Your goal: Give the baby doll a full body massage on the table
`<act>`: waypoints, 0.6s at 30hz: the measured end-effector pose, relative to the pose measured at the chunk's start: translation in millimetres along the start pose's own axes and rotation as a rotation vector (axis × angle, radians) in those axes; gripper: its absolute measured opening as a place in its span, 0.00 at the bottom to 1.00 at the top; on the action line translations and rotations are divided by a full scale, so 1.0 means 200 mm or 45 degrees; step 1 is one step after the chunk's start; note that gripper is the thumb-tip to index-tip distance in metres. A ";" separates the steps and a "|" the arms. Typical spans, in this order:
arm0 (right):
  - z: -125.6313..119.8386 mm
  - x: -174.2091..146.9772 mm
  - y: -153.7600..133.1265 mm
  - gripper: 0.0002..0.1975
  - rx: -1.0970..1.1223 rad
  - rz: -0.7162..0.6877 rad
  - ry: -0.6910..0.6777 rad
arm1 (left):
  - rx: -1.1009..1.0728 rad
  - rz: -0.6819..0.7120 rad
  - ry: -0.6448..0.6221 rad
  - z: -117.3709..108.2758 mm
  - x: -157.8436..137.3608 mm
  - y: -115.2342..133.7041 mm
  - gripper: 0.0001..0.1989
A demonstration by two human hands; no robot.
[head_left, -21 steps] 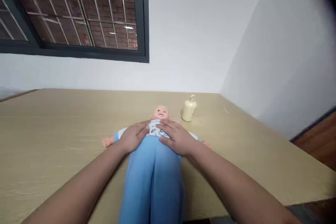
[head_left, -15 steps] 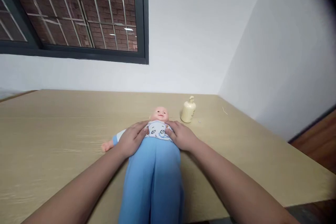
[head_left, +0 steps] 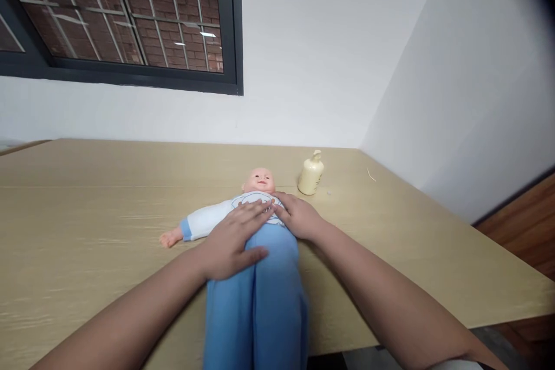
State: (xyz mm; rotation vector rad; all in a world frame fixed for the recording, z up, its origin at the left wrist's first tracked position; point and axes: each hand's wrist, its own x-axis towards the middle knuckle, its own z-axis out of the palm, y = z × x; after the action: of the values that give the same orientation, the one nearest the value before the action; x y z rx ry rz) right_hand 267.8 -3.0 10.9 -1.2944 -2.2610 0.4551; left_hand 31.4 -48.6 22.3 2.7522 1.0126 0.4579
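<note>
A baby doll (head_left: 259,180) lies on its back on the table, head toward the wall. It wears a white top with a cartoon print and blue trousers (head_left: 277,266) whose legs reach toward me. My left hand (head_left: 236,237) rests flat across the doll's belly and waist, fingers stretched out and thumb apart over the trousers. At the doll's other side, my right hand (head_left: 299,214) lies against the chest with its fingers extended. The doll's arm in its white sleeve (head_left: 208,218) sticks out to the left; the other arm is hidden.
A cream pump bottle (head_left: 311,174) stands on the wooden table (head_left: 108,196) right of the doll's head. A thin pale strip (head_left: 371,174) lies farther right. Behind rise a white wall (head_left: 303,58) and a barred window (head_left: 130,17).
My left hand has moved from the doll's left side onto the middle of its belly, uncovering the white sleeve. My right hand stays at the chest. The view has shifted slightly.
</note>
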 end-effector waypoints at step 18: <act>0.03 -0.19 -0.32 0.19 -0.219 -0.887 0.040 | -0.127 -0.529 0.163 -0.01 0.01 -0.27 0.29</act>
State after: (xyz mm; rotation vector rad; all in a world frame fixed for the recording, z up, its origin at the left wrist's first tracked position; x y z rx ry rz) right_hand 235.7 -67.7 29.8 -0.5009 -2.5672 -0.0125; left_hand -0.1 -6.6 10.5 2.3594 1.5016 0.5991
